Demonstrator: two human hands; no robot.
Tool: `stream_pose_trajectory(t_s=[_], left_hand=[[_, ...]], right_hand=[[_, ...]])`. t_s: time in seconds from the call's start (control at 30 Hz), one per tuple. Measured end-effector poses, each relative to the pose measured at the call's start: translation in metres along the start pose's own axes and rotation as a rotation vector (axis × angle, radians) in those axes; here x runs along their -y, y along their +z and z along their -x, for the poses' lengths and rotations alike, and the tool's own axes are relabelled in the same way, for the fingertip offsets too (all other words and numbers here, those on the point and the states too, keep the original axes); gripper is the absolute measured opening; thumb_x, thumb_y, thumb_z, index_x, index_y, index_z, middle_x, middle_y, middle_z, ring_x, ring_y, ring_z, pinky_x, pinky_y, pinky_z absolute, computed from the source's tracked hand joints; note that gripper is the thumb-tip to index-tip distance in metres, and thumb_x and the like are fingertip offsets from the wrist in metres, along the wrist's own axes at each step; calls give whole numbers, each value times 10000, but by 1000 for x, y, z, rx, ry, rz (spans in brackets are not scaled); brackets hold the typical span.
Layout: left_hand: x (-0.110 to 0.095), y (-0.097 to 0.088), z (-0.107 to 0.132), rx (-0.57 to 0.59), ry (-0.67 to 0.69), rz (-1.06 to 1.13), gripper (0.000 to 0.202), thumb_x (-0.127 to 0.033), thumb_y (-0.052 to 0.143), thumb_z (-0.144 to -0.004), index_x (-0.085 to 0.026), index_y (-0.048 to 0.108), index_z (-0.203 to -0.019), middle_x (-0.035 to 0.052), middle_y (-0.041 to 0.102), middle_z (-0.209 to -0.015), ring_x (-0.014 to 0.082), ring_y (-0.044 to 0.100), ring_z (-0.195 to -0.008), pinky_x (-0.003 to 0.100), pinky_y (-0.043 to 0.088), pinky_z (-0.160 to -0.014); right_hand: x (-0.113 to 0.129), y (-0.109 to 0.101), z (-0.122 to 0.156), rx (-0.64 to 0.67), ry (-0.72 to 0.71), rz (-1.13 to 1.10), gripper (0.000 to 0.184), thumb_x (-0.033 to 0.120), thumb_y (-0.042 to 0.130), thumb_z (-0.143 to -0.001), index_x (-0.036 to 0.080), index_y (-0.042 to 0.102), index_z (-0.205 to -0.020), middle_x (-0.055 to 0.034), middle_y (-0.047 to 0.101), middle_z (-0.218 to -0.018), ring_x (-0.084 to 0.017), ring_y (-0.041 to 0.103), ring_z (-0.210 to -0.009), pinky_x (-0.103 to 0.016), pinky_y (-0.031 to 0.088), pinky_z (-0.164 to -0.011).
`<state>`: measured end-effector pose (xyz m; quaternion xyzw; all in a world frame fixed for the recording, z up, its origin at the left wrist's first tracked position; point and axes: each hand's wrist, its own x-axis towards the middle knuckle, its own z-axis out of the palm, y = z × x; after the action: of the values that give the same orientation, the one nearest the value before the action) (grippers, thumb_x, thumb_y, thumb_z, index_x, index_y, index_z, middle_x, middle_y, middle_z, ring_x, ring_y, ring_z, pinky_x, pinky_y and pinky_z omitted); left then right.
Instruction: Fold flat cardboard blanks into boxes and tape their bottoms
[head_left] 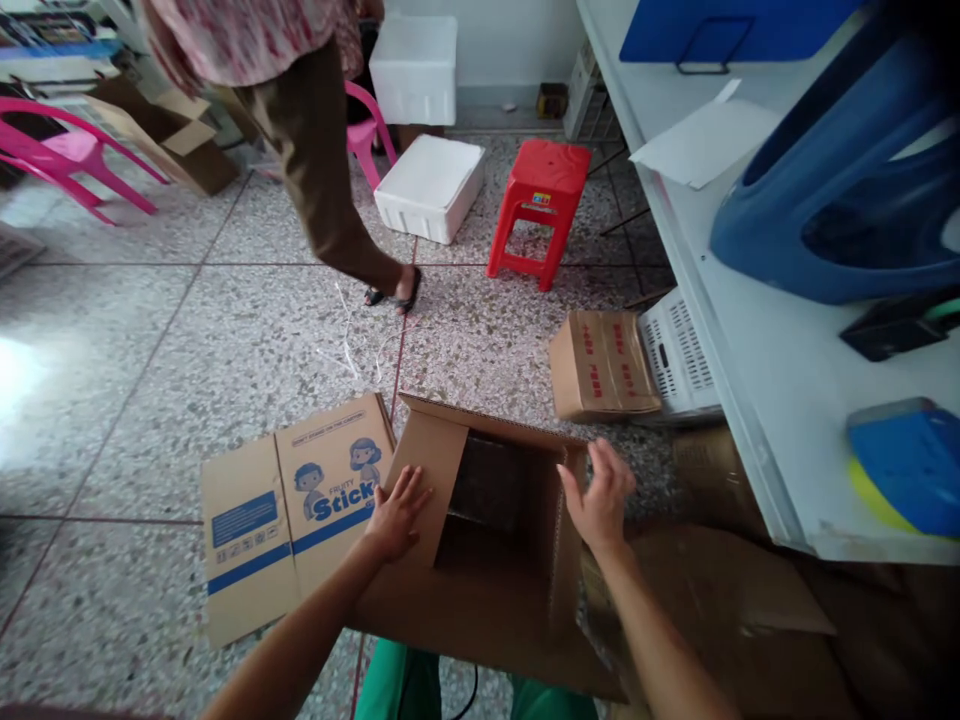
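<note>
My left hand (397, 515) lay flat, released, on the open box's (465, 610) left flap; my right hand (600, 495) hovered open at its right edge, bare floor (225, 330) beyond.

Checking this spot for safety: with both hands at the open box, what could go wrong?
The left hand presses on the open box and the right hand is at its opposite side; raw cardboard edges might cut skin. Another person's foot steps nearby, where loose white strands could trip them.
</note>
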<state>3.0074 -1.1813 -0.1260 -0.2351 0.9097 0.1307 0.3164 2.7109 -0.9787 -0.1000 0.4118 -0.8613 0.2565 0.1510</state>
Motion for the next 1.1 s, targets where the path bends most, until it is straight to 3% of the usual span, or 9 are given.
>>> stream_pose_trajectory(t_s=[0.1,0.23,0.33,0.47,0.53,0.63,0.8,0.93,1.1], left_hand=[[4,6,-2,-31,5,-37,860,-286,681,-710,-308,280,-1471,106,-24,-1591,343,-18,-1457,706,167,-1043],[-5,8,-6,-68,-29,-68,798,-317,671,-737,-278,330,-1457,139,59,-1586,364,5,-1453,702,9,-1071],[-42,2,-9,-107,23,-9,660,-381,570,-834,-251,361,-1447,164,111,-1576,352,61,-1453,680,10,-1091],[-116,6,-29,-47,530,130,631,-460,474,-891,-335,262,-1472,50,94,-1590,274,35,-1467,677,92,-1102],[-140,16,-46,69,589,148,634,-467,449,-901,-320,233,-1479,20,133,-1584,264,51,-1467,711,118,-1082],[-151,34,-68,141,536,140,651,-473,455,-896,-284,234,-1479,-11,134,-1580,244,42,-1468,707,147,-1084],[-143,56,-75,70,568,131,684,-486,471,-879,-277,228,-1483,-28,114,-1583,225,11,-1469,665,140,-1106],[-138,63,-71,52,571,128,648,-484,452,-884,-283,274,-1473,-15,162,-1579,227,35,-1467,628,112,-1124],[-137,62,-62,39,593,123,691,-463,547,-845,-273,296,-1460,10,215,-1573,245,124,-1454,640,123,-1123]], right_hand=[[-6,2,55,62,259,-138,588,395,578,-866,138,368,-1352,-183,520,-1226,-269,507,-1129,-440,447,-937],[3,29,108,600,163,-113,530,383,668,-782,159,503,-1233,-141,540,-1178,-284,521,-1083,-434,443,-947],[11,46,110,724,170,16,571,339,702,-744,146,506,-1245,-142,513,-1229,-295,503,-1099,-414,428,-962],[6,41,114,752,140,-11,548,325,606,-810,115,466,-1297,-157,485,-1287,-290,495,-1134,-402,411,-991],[-2,31,118,803,107,-38,450,221,537,-825,115,507,-1261,-161,496,-1291,-276,499,-1159,-384,417,-989],[-12,12,96,748,14,-64,369,109,428,-828,145,583,-1161,-149,583,-1197,-244,547,-1110,-366,432,-962],[-7,0,-29,247,-92,18,638,375,538,-869,94,346,-1409,-221,416,-1424,-342,365,-1319,-503,321,-1049],[8,12,-63,682,-269,58,355,245,403,-932,179,568,-1240,-106,694,-1057,-233,625,-935,-352,447,-831],[21,12,-15,703,-298,84,399,113,375,-913,160,578,-1253,-98,682,-1135,-233,608,-1016,-347,425,-873]])
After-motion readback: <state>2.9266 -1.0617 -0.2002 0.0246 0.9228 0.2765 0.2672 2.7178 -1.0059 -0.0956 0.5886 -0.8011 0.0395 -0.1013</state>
